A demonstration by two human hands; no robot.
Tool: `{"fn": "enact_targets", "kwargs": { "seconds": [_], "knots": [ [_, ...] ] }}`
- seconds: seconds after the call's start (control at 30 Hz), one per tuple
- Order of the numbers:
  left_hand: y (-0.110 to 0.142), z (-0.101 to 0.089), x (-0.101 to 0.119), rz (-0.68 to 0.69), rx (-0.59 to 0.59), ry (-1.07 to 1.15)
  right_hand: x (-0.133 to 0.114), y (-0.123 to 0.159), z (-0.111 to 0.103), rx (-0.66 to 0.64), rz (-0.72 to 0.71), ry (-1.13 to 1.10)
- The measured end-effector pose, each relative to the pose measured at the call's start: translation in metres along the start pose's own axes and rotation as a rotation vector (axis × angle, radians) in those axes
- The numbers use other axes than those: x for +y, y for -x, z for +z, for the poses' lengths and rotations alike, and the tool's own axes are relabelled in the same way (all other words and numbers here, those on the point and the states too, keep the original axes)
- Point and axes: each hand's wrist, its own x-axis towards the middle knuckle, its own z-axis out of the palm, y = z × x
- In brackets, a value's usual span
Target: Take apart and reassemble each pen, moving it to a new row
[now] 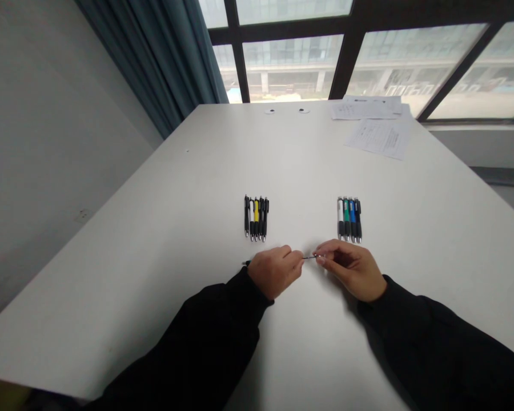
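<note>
Head view: left hand [275, 272] clenching a pen [245, 262], right fingers [323, 255] pinching its refill [308, 257]

From my remote station, I read this as an office or meeting room: a long white table [154, 228] with printed papers [379, 131] at upper right, pens [257, 218] mid-frame, a blue curtain [154, 57] at upper left, and large windows [411, 74] facing a building [282, 60].

Left hand [275, 272] and right hand [349, 269] pinch, nearly touching.
</note>
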Motion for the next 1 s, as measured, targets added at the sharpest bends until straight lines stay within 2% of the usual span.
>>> {"fn": "enact_targets", "kwargs": {
  "seconds": [0.47, 0.63, 0.83, 1.0],
  "knots": [
    [-0.0024, -0.0059, 0.0017, -0.034, -0.118, 0.105, 0.0042, -0.0003, -0.0013, 0.014, -0.046, 0.056],
    [-0.0018, -0.0036, 0.0030, -0.039, -0.108, 0.062, 0.0022, 0.0008, 0.0001, 0.015, -0.076, 0.085],
    [-0.0010, 0.0021, 0.0051, 0.087, -0.075, 0.007, -0.0009, 0.0017, 0.0045, -0.116, -0.034, 0.087],
    [-0.0020, 0.0011, 0.0042, 0.128, -0.083, 0.011, -0.0016, 0.0010, 0.0034, -0.201, -0.041, 0.174]
  ]
}}
